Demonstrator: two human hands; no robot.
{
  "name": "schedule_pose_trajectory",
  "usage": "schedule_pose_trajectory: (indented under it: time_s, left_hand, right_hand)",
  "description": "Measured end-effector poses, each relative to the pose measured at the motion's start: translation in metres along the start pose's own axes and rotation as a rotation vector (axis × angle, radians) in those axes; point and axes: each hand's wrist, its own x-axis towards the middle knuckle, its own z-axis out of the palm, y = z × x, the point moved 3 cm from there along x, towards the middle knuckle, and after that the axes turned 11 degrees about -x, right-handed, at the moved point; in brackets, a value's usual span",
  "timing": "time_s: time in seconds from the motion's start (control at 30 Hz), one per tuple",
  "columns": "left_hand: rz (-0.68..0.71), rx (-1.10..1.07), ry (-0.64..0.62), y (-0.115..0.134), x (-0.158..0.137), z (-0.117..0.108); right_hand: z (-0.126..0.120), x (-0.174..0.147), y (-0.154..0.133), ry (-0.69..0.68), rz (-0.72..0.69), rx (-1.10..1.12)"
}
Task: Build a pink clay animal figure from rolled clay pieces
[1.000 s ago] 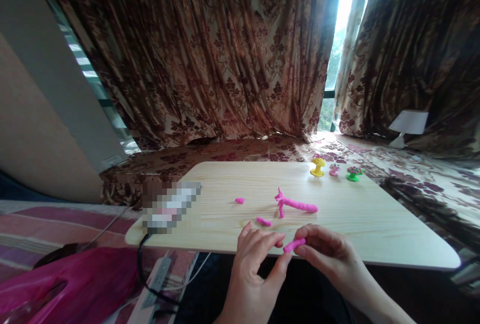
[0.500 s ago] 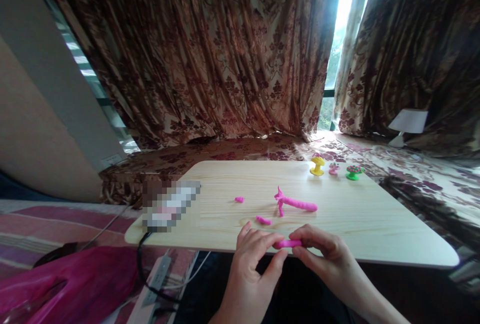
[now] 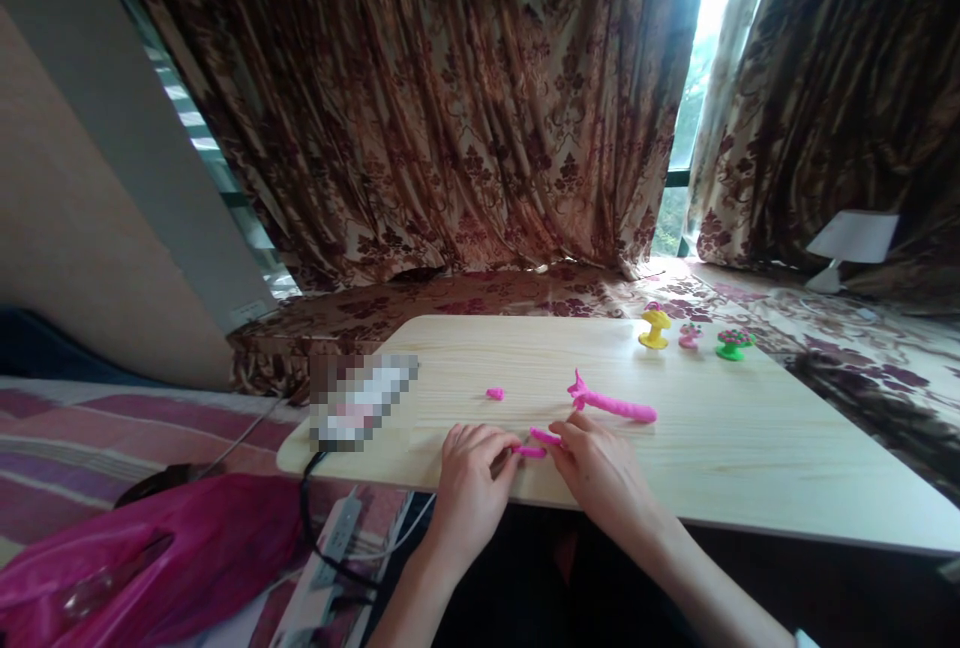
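Note:
My left hand [image 3: 480, 473] pinches one end of a short pink modelling clay roll [image 3: 529, 451] between thumb and fingers, low over the table's near edge. Beside that roll, just beyond it, is a second short pink clay piece [image 3: 545, 436]. My right hand [image 3: 600, 458] has its fingertips closed at that piece's right end. Behind the right hand lies a long pink clay stick [image 3: 619, 406] with pointed, branching bits at its left end, partly hidden by the fingers. A small pink clay lump [image 3: 495, 394] rests farther left.
On the pale wooden table [image 3: 450, 348], yellow [image 3: 655, 326], pink [image 3: 690, 335] and green [image 3: 735, 343] mushroom-like clay figures stand at the back right. A blurred-out device [image 3: 364, 403] with a black cable [image 3: 306, 508] lies at the left. A power strip [image 3: 337, 538] sits below the edge.
My right hand has let go of the roll and moved forward to the piece lying on the table. My left hand keeps the roll and has moved left and forward. The view has shifted slightly.

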Motion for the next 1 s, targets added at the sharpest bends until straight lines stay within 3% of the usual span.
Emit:
schedule_pose_trajectory:
  time_s: [0.27,1.0]
  left_hand:
    - [0.009,-0.13,-0.004,0.007,-0.002,0.002]
    - [0.003,-0.071,0.023,0.006,-0.007,0.005]
  right_hand:
    - [-0.005,0.004,0.002,-0.012,-0.02,-0.053]
    - [0.0,0.004,0.005,-0.033,-0.106,0.104]
